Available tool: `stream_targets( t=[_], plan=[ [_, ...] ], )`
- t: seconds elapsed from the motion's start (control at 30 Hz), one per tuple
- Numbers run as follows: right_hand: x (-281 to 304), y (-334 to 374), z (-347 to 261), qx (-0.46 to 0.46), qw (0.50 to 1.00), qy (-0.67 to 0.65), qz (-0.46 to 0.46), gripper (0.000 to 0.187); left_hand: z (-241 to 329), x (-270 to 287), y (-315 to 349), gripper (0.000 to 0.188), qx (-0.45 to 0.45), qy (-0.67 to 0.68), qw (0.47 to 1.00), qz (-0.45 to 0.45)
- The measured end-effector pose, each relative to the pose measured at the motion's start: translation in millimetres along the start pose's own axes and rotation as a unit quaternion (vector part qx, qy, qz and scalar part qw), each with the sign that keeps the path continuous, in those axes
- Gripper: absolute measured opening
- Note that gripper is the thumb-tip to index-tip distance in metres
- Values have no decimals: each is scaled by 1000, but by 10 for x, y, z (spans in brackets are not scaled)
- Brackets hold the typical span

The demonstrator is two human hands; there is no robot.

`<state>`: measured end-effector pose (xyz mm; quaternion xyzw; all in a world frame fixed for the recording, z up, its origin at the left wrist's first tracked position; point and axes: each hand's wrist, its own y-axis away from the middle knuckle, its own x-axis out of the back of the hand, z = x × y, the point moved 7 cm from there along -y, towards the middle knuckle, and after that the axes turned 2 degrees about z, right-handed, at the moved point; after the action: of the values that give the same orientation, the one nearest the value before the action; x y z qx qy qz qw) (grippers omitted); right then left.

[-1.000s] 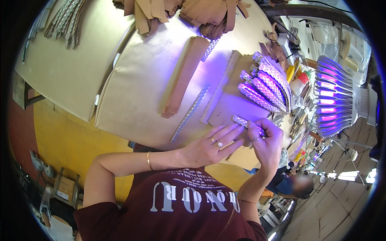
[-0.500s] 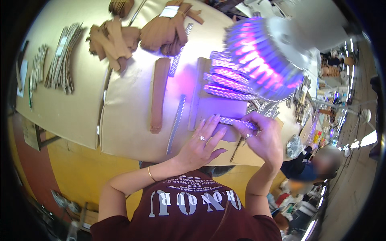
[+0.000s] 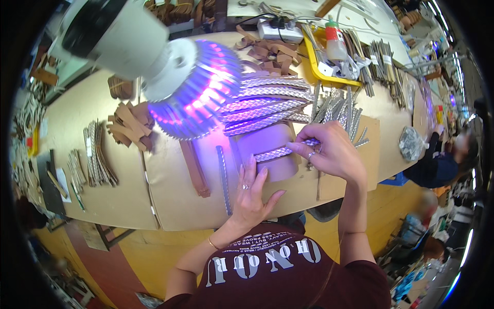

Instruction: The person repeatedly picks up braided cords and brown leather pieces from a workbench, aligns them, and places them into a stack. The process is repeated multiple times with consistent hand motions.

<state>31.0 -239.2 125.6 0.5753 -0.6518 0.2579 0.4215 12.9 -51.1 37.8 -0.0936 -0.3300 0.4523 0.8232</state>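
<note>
A silvery braided strap [image 3: 274, 154] lies crosswise on a tan board [image 3: 283, 171] with a rounded right end. My left hand [image 3: 250, 197] rests flat with fingers spread, its fingertips touching the strap's left end. At the other end, my right hand [image 3: 332, 151] pinches the strap between thumb and fingers; part of it is hidden under them. Just beyond, several similar braided straps [image 3: 270, 105] lie side by side across the board. A single narrow braided strip [image 3: 224, 177] lies on the table left of my left hand, beside flat brown strips [image 3: 195, 172].
A large finned lamp [image 3: 198, 95] glowing purple hangs over the left of the board. Brown strip bundles [image 3: 129, 126] and braided bundles [image 3: 98, 154] lie to the left. A yellow tray [image 3: 337, 81] holds a bottle [image 3: 336, 44] at the back. A person [image 3: 445, 157] sits at far right.
The view has swung, so the lamp now appears farther left and the table's back shows. My hands are farther apart, and more of the strap shows between them.
</note>
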Motion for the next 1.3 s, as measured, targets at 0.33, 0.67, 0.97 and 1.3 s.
stream_targets(
  t=[0.33,0.67,0.97,1.3],
  plan=[
    [-158,148,478,-141,980,-139,-4,42,-24,-18,35,78,-2,-51,998,-27],
    [-489,184,825,-119,939,-320,49,40,-38,-26,68,83,-28,-73,996,-51],
    [-689,138,837,-112,915,-384,50,37,-66,-31,104,88,-16,-72,996,-57],
    [-1116,246,897,-198,790,-565,128,29,-119,-58,167,93,-27,-65,996,-51]
  ],
)
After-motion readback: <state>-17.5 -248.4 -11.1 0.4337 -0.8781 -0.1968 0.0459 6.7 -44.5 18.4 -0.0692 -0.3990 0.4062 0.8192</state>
